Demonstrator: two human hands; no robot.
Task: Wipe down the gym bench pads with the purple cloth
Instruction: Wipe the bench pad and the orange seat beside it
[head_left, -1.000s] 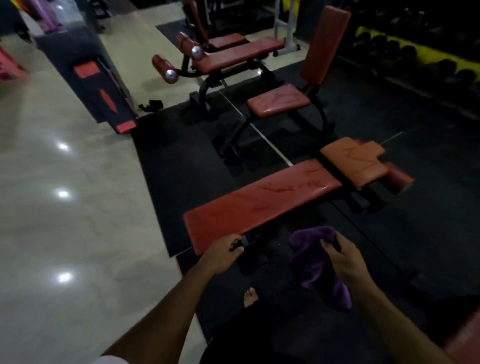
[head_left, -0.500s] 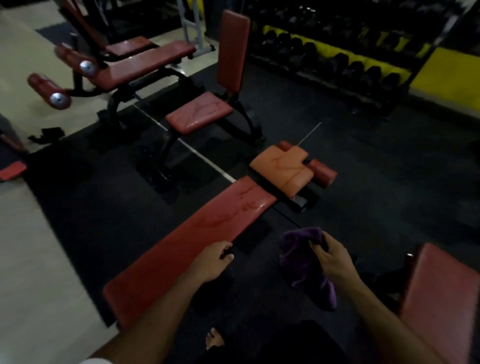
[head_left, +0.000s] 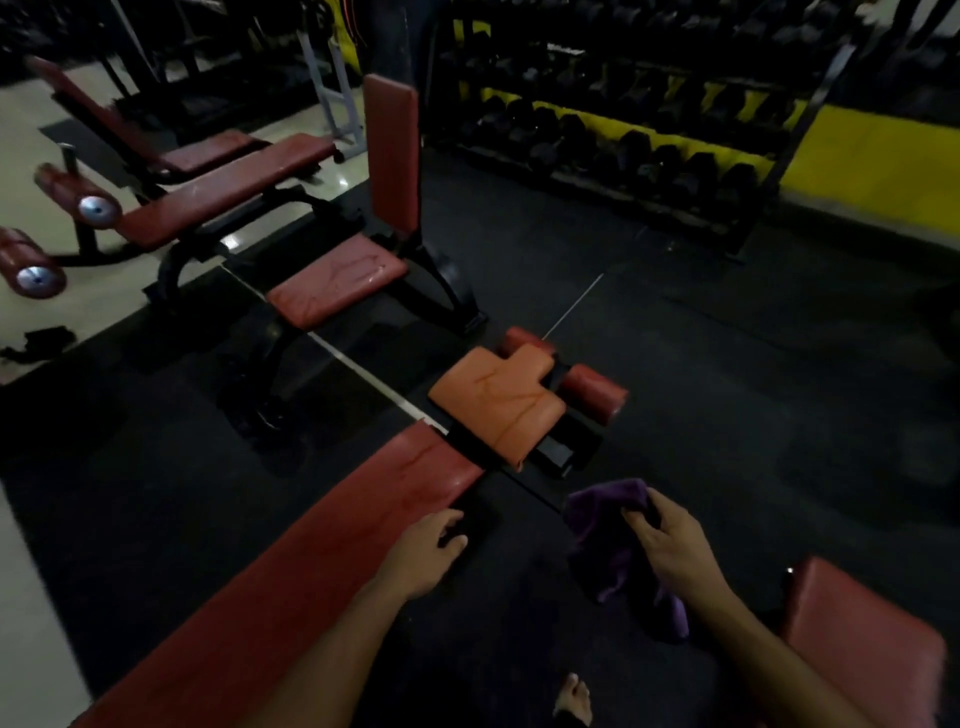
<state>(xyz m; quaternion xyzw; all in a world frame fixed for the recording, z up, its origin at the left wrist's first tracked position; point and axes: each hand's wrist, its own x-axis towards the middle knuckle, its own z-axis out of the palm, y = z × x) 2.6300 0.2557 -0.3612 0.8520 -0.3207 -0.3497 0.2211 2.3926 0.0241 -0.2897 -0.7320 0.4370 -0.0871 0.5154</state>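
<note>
A long red bench pad (head_left: 311, 561) runs diagonally from the lower left toward the centre. Beyond its far end sits an orange notched pad (head_left: 498, 405) with red rollers (head_left: 595, 392). My left hand (head_left: 423, 553) rests at the near edge of the long pad, its fingers curled over the side; what they grip is hidden. To the right, my right hand (head_left: 675, 545) holds the bunched purple cloth (head_left: 605, 530) in the air over the black floor, clear of any pad. Another red pad (head_left: 857, 639) shows at the lower right.
An upright-back seat bench (head_left: 337, 286) and a flat bench with rollers (head_left: 218, 192) stand to the back left. A dumbbell rack (head_left: 613, 145) lines the far wall. A bare foot (head_left: 571, 696) is on the black rubber floor below.
The view has swung right, so the bench now sits further left and the dumbbell rack appears. Both hands keep their places relative to the bench; the cloth stays in my right hand.
</note>
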